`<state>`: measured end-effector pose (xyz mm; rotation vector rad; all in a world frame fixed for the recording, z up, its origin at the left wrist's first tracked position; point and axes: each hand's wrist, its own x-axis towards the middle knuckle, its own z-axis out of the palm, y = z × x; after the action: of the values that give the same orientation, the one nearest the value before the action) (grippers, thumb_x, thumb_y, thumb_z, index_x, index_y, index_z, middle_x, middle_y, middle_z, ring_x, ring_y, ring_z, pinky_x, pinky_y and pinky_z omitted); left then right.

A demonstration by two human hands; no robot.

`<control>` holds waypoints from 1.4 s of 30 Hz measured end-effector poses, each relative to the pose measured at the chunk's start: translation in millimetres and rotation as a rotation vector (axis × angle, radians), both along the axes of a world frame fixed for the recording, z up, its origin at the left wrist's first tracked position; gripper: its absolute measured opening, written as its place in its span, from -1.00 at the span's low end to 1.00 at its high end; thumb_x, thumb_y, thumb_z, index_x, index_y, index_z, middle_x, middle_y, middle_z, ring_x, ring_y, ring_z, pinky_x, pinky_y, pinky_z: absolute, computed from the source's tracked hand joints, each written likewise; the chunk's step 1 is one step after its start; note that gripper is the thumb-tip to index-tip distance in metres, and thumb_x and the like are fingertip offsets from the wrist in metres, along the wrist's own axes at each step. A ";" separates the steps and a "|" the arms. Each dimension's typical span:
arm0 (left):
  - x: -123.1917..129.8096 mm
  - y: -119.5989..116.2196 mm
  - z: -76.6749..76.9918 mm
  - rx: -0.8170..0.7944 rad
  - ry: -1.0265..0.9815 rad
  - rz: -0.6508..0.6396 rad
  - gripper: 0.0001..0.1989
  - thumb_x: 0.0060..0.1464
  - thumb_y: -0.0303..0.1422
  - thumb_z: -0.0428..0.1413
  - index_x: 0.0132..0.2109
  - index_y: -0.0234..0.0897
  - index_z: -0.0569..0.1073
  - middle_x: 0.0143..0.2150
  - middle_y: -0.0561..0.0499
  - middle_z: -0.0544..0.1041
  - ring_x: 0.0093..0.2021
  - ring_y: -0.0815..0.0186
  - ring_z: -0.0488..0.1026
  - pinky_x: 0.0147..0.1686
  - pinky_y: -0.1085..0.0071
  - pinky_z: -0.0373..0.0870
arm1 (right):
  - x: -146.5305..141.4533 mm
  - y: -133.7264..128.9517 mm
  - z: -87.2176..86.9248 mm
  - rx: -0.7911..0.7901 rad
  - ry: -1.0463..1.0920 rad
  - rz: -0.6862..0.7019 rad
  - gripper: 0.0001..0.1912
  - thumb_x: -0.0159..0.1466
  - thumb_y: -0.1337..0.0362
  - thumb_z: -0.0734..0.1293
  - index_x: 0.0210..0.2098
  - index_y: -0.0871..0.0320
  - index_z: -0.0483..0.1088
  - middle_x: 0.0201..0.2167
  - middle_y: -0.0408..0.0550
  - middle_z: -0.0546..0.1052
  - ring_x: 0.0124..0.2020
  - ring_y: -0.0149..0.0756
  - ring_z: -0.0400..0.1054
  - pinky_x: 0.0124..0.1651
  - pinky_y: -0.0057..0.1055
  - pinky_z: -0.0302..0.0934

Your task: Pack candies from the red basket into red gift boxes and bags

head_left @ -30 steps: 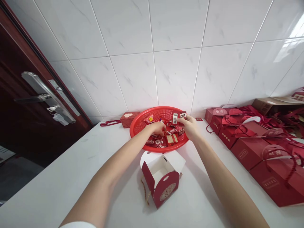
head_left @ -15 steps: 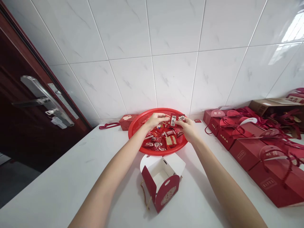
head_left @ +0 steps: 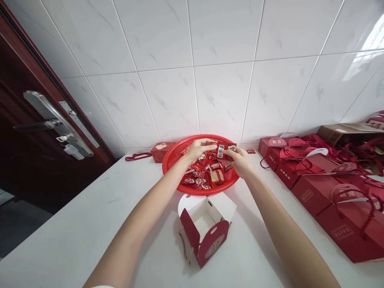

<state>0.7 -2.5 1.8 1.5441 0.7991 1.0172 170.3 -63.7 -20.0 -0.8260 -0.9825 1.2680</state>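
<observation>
Over the red plastic basket (head_left: 169, 157), my right hand (head_left: 240, 162) pinches small red wrapped candy packets (head_left: 221, 151) with white labels and dark lettering. My left hand (head_left: 196, 151) is closed, its fingertips at the left end of the same packets. More red candy packets (head_left: 200, 182) lie in the basket below, one with a pale tan face. In front of the basket stands an open gift box (head_left: 211, 244), dark red outside and white inside, its flaps spread. A twisted tan cord hangs at its left side; the part of its inside I can see is bare.
Several closed dark red gift boxes (head_left: 312, 192) with cord handles stand in a row on the right. Behind them is a brown carton (head_left: 333, 135). A small red box (head_left: 162, 152) with a ribbon sits left of the basket. A tiled wall (head_left: 222, 100) backs the white table (head_left: 120, 212).
Both hands stay over the basket. The packets in my fingers have shifted and tilted slightly, with my right hand a little further right. The view has moved slightly.
</observation>
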 end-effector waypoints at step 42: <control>-10.1 19.8 -31.2 0.217 1.264 0.023 -0.84 -0.13 -0.42 0.29 -0.29 -0.28 0.60 -0.14 -0.14 0.64 -0.06 0.00 0.55 -0.05 0.22 0.44 | 1.9 -6.4 16.0 -0.018 0.191 0.018 -0.68 -0.17 0.31 0.58 -0.48 0.20 0.42 -0.53 -0.11 0.51 -0.45 -0.24 0.48 -0.37 -0.30 0.45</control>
<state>-9.4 17.3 -29.4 2.3467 1.5635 -0.0015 172.2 -70.1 -4.1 -0.6969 -0.8280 1.3462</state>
